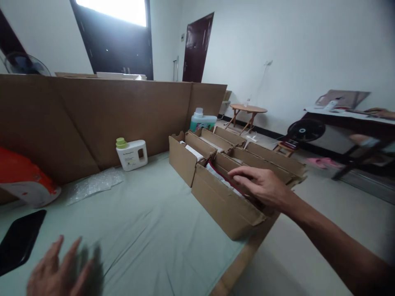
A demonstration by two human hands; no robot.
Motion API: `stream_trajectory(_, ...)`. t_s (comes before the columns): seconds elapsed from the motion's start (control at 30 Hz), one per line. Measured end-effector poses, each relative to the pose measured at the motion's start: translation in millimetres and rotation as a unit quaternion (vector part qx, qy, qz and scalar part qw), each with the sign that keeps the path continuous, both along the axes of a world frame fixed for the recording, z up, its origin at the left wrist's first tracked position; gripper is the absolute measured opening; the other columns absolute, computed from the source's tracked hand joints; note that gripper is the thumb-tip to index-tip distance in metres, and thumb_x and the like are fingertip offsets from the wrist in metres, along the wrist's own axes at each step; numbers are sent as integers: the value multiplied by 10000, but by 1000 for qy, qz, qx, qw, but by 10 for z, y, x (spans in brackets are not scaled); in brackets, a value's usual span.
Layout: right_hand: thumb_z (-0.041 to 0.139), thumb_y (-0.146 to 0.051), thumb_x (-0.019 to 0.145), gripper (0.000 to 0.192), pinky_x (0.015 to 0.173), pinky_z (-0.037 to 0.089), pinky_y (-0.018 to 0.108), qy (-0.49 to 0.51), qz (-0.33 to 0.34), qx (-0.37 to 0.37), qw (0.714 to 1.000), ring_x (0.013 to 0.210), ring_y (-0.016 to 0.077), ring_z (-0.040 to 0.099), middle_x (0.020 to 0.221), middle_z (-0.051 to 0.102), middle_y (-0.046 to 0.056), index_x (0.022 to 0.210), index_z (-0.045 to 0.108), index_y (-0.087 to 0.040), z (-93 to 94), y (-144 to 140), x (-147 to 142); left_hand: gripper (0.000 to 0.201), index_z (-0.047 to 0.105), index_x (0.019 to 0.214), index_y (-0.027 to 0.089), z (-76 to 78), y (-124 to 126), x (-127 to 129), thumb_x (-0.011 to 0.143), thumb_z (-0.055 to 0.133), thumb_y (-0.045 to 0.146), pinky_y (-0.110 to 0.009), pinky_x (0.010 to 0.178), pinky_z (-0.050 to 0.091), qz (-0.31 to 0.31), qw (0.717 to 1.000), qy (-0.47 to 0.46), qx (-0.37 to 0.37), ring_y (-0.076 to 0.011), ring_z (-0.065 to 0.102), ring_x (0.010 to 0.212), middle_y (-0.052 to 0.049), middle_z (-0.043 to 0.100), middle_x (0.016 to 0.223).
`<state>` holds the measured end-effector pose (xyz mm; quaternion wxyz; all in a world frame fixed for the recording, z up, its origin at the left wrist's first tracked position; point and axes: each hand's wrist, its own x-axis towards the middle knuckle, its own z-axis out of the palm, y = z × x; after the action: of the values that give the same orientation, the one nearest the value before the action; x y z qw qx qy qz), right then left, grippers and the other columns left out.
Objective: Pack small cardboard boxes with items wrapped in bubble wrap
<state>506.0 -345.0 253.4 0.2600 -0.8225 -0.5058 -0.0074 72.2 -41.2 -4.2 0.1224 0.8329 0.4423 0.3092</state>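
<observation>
My right hand is over the nearest cardboard box, its fingers loosely bent with nothing visible in them. Folded cloth, pale with a dark red edge, stands in that box just below my fingertips. I cannot tell whether they touch it. The lower fingers are partly hidden. At the lower left, my left hand hovers low over the green-covered table, fingers spread and slightly blurred. A black phone-like slab lies close to it on the left.
Several more open cardboard boxes adjoin the nearest one. A white bottle with a green cap and a teal liquid bottle stand by a cardboard screen. Bubble wrap and an orange-and-white package are left. The table edge runs at right.
</observation>
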Motion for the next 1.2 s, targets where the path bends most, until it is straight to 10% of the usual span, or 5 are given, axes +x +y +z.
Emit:
stream_trajectory(0.17,582,-254,822,166,644,503,296,36,126,-211,969,754,232,727,853,788,26,882,735,-274,-207,16,347,682,521,1393,497,-88,-967,582,763,685,291,-611,1009,491,-190,977,-31,88,-416,474,1369,8,382,1606)
stream_trajectory(0.57,611,-481,812,241,543,459,317,-4,-4,-12,1000,608,215,629,760,727,49,901,693,-273,45,-138,343,317,720,1189,348,265,-1448,760,887,620,347,-545,1060,492,-155,976,-113,-106,-343,521,1353,-80,572,1454)
stream_trajectory(0.7,601,-478,864,237,641,536,330,81,22,107,991,777,242,678,886,742,56,975,683,-286,67,-229,-418,590,701,1241,359,671,-1631,1054,689,821,528,-520,1063,490,-236,834,-248,-433,-380,563,1305,-92,628,1398)
stream_trajectory(0.87,709,-371,858,292,886,531,337,94,273,-69,955,892,221,701,949,774,20,1140,722,-299,-113,-61,-1029,769,721,1185,201,975,-1931,1532,596,816,686,-452,874,564,-137,638,-395,-647,-387,684,1070,-161,745,1129)
stream_trajectory(1.2,669,-140,793,126,753,514,290,-75,90,-47,992,762,185,708,793,780,28,792,791,-173,226,1212,831,865,617,1252,148,716,-1552,1461,545,886,567,-282,596,476,27,684,-394,-613,-251,703,734,-76,755,873)
